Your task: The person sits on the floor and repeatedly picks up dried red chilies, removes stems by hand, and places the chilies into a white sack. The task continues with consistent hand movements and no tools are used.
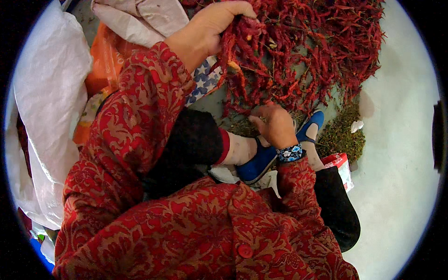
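My left hand [205, 32] reaches forward to the near left part of a heap of dried red chilli peppers [326, 46]. Its fingers are closed around a bunch of chillies [245, 39], and some strands hang below the grip. My right hand [276, 127] is low at the front edge of the heap, just above my blue shoes [254, 165]. The fingers there are curled in with the thumb alongside; whatever they hold, if anything, is hidden. Loose stems lie under and around this hand.
A pile of greenish-brown stems and scraps [345, 133] lies right of my feet, with a white scrap [357, 126] on it. White woven sacks [51, 79] and an orange bag [105, 58] stand at the left. A red and white packet [343, 168] rests beside my right leg on the pale floor [396, 186].
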